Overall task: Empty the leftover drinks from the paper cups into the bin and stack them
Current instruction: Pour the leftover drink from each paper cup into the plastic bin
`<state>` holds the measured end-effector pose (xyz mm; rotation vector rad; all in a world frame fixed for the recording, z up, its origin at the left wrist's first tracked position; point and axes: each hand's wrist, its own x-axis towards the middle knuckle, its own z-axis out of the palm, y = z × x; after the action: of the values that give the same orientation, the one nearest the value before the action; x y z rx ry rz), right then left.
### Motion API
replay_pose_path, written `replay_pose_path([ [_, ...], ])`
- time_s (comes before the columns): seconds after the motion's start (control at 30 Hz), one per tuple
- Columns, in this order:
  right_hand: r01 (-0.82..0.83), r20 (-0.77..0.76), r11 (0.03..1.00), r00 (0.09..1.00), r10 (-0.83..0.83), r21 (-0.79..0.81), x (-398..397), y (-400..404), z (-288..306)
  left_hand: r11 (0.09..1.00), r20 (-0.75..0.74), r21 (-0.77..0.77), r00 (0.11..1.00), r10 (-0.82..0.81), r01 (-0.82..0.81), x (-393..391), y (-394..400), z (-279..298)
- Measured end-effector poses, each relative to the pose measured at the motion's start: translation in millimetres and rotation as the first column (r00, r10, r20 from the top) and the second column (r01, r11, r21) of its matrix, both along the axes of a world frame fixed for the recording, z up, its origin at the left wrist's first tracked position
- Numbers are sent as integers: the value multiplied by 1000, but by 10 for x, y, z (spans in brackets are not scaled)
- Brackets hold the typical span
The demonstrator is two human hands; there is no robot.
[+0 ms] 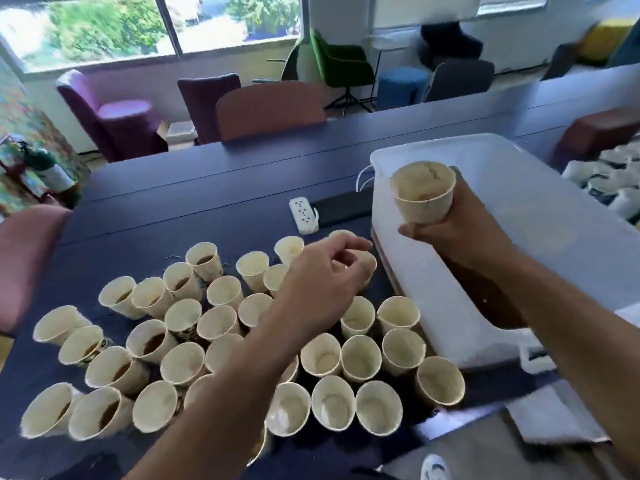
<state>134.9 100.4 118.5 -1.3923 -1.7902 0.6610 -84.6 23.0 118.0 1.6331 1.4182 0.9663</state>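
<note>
Several cream paper cups [180, 341] stand crowded on the dark blue table [173, 202]; those at the left hold brown drink, those nearer the bin look empty. My right hand [460, 233] grips one paper cup [423, 194] by its base, tilted toward me, over the near left corner of the white plastic bin [554, 220]. Brown liquid [485, 296] lies in the bin's bottom. My left hand [322, 271] hovers over the cups at the far right of the group, fingers loosely curled, holding nothing that I can see.
A white power strip [303, 214] and a black phone [343, 207] lie beyond the cups, left of the bin. Chairs ring the table's far side. More white cups [613, 181] sit at the far right. A pink chair back [24, 258] is at the left edge.
</note>
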Motion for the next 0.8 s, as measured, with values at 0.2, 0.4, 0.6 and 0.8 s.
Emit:
replay_pose_path([
  [0.2, 163, 141, 986, 978, -157, -31, 608, 169, -217, 990, -85, -27, 986, -143, 141, 591, 82, -160],
  [0.4, 260, 286, 960, 932, -222, -104, 873, 208, -419, 968, -252, 7, 937, -242, 252, 858, 76, -393],
  [0.6, 324, 395, 933, 886, -243, -154, 956, 221, -524, 952, -388, 15, 879, -276, 306, 979, 83, -530],
  [0.8, 353, 458, 919, 855, -242, -174, 961, 229, -554, 952, -520, -19, 810, -271, 307, 1003, 64, -583],
])
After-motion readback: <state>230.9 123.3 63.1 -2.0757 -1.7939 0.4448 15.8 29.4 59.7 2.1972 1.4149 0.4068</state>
